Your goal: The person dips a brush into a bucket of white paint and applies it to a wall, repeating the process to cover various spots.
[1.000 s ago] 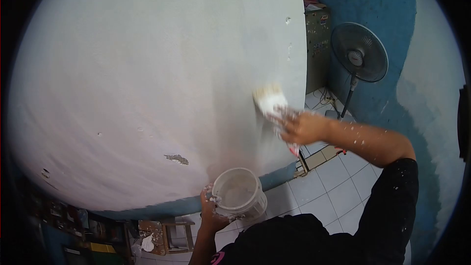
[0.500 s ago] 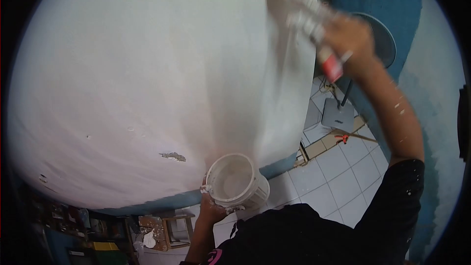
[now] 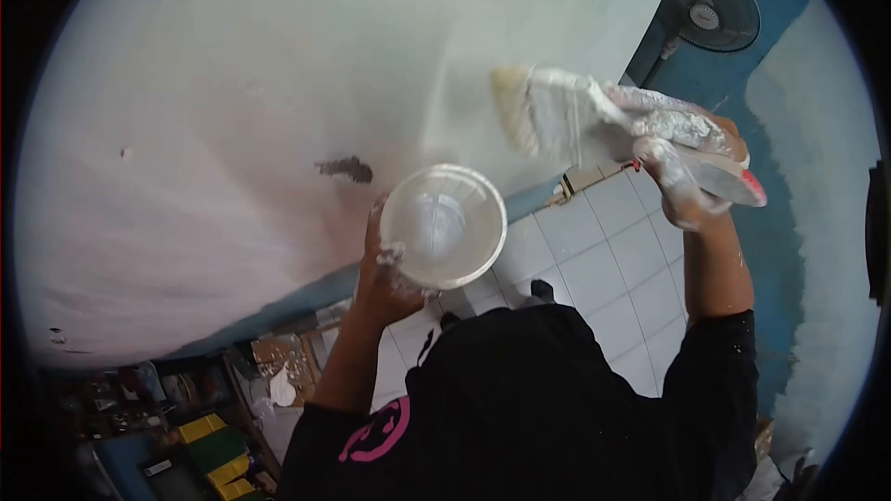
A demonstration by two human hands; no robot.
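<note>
- At nine o'clock of the view, the white wall (image 3: pixel 232 83) fills most of the picture; one dark chipped patch (image 3: pixel 345 168) shows on it, just at ten o'clock of the pail. It sat lower in the view a second ago, since the head has tilted down.
- Below, at seven o'clock, a cluttered shelf (image 3: pixel 186 427) holds yellow and green boxes; too small to count surely.
- Near centre, the left hand (image 3: pixel 385 269) curls its fingers round the rim of one white pail (image 3: pixel 444 225), pinching it at the eight o'clock edge. The pail has come up and closer than half a second ago, its mouth now facing the camera, with a pale film of paint inside.
- Right of it, one wide brush (image 3: pixel 548 111) hangs off the wall, bristles pointing to nine o'clock, just at one o'clock of the pail. Half a second ago it was high against the wall; now it is down beside the pail, which I judge to mean a reload of paint is in hand.
- At three o'clock, the right hand (image 3: pixel 682 167), caked in paint, is closed tight on the brush handle.
- At one o'clock, one fan (image 3: pixel 710 14) stands by the blue wall (image 3: pixel 789 250), above the tiled floor (image 3: pixel 603 250).
</note>
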